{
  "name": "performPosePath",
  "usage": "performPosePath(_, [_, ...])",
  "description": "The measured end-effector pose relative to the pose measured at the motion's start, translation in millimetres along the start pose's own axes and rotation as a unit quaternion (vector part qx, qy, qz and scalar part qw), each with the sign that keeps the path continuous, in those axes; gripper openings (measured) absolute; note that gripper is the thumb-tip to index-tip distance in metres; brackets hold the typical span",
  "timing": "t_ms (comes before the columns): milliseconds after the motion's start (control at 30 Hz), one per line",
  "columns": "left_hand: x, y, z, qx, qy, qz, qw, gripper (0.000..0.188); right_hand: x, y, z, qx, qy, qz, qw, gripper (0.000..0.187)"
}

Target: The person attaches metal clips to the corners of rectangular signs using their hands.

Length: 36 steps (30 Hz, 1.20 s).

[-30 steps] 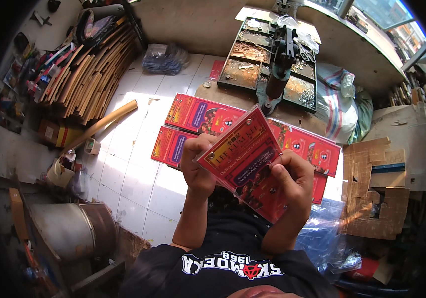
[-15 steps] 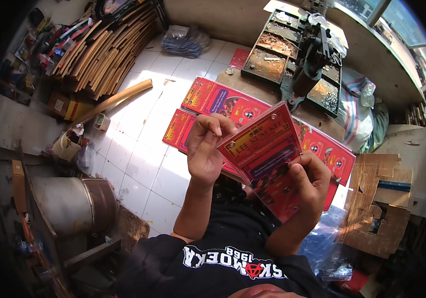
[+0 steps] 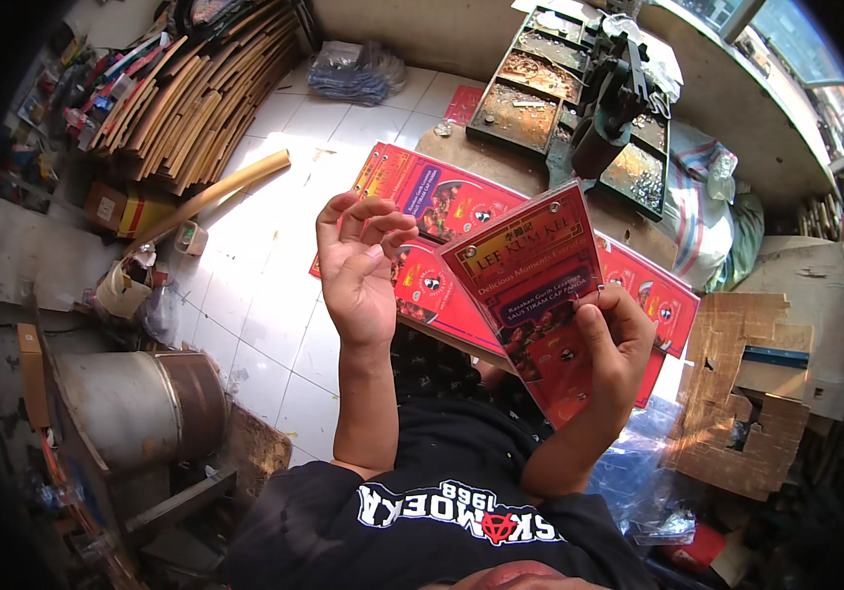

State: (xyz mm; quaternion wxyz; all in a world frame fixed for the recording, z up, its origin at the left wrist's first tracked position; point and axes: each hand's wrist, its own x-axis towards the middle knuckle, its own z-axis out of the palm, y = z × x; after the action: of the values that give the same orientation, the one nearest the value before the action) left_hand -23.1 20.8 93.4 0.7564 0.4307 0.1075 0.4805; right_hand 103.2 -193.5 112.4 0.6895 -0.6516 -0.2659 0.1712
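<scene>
My right hand (image 3: 615, 344) grips a narrow red printed card (image 3: 540, 285) in a clear plastic cover by its right edge, thumb on the front face. Metal eyelets show at the card's two upper corners. The card is held up, tilted, above a stack of similar red cards (image 3: 442, 192). To its left, my left hand (image 3: 363, 265) is raised with the palm toward me, fingers loosely curled and apart, touching nothing. More red cards (image 3: 660, 315) lie to the right, partly behind the held card.
Beyond the cards stands a dark hand press (image 3: 604, 128) beside a compartment tray (image 3: 530, 88) of small metal pieces. A cardboard tube (image 3: 215, 197) leans at the left near a metal drum (image 3: 122, 403). Torn cardboard (image 3: 752, 393) and clear plastic sheets (image 3: 633, 472) lie to the right.
My left hand has moved left, away from the card's upper left corner, and its fingers have spread. The right hand still holds the card, now turned slightly more upright.
</scene>
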Motion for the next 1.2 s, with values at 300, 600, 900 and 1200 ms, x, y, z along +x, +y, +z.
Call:
performPosePath(300, [-24, -10, 29, 0.068, -0.154, -0.057, 0.984, 0.040, 0, 7, -5, -0.028, 0.015, -0.024, 0.999, 0.010])
performPosePath(600, [-29, -15, 59, 0.209, -0.034, -0.016, 0.977, 0.030, 2, 5, 3, -0.059, 0.027, -0.021, 0.998, 0.008])
performPosePath(900, [-9, -18, 13, 0.186, 0.085, 0.080, 0.976, 0.019, 5, 6, -3, -0.044, 0.056, -0.032, 0.997, 0.008])
performPosePath(1200, [-17, -19, 24, 0.081, -0.108, -0.038, 0.990, 0.037, 3, 7, -4, -0.051, 0.037, -0.024, 0.998, 0.008])
